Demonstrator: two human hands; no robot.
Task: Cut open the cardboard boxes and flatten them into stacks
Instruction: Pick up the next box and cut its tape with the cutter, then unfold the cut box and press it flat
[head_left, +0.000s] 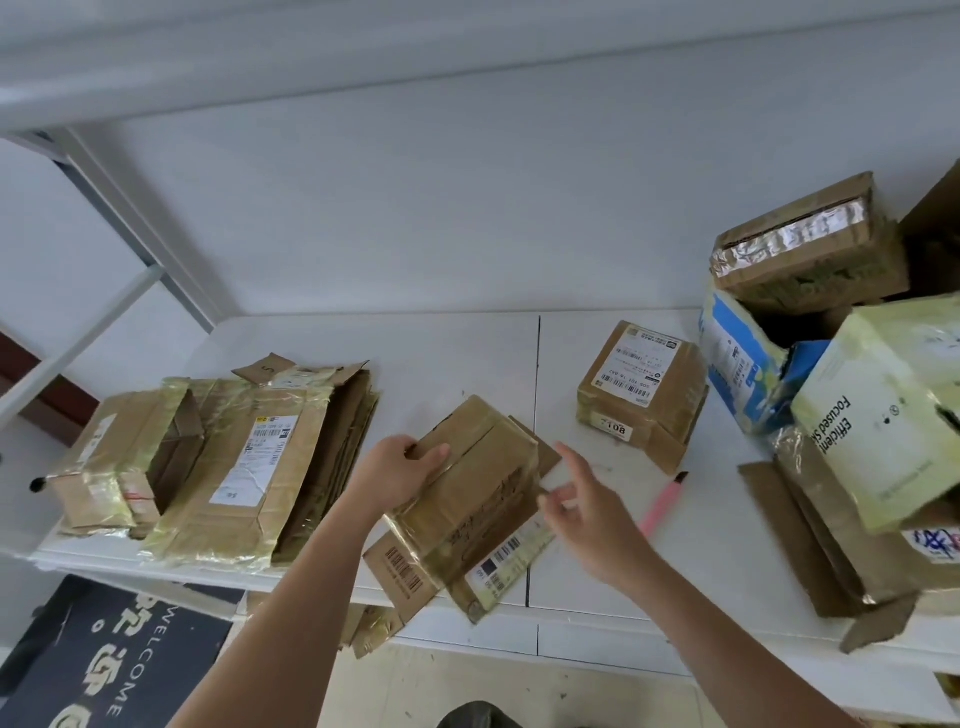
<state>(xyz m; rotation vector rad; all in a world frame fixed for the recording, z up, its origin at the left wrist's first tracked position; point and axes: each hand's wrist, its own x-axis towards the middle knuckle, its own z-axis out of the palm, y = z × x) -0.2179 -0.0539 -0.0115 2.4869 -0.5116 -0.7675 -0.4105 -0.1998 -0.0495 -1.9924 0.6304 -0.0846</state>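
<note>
A taped brown cardboard box (478, 493), partly collapsed with flaps spread out, lies at the table's front middle. My left hand (400, 467) grips its far left corner, thumb on top. My right hand (587, 509) hovers just right of the box with fingers spread and loose, holding nothing. A pink utility knife (662, 504) lies on the table right of that hand. A stack of flattened boxes (260, 467) sits on the left. A small sealed box with a label (641, 395) stands behind the knife.
A pile of uncut boxes fills the right side: a brown taped one (810, 249), a blue-and-white one (743, 364), a pale green one (883, 410). The white table (467, 353) ends at the wall. A dark welcome mat (104, 660) lies on the floor.
</note>
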